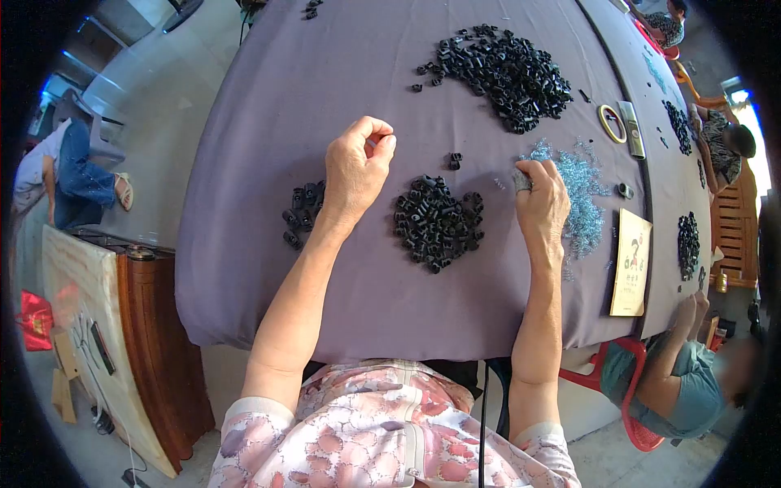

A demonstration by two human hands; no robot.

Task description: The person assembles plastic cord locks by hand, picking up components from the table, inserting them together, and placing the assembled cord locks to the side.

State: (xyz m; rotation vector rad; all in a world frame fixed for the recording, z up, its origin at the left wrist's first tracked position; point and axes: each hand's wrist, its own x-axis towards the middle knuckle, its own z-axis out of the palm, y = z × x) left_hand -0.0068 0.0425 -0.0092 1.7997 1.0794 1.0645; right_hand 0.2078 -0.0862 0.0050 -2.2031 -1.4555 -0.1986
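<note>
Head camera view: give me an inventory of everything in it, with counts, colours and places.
Cloth-covered table: one, greyish purple, centre
Small plastic pieces: uncountable, black, several piles on the cloth
Fine coiled springs: uncountable, clear bluish, heap by right hand
Flat ring: one, yellowish, beyond springs
Slim flat item: one, greenish grey, beside ring
Printed booklet: one, cream, right
Plastic chair: one, red, lower right
Slatted wooden bench: one, brown, far right
Wooden cabinet: one, brown, lower left
Bag: one, red, far left
Other people: at least four, left and right edges
Left hand, right hand: bare, over table
</note>
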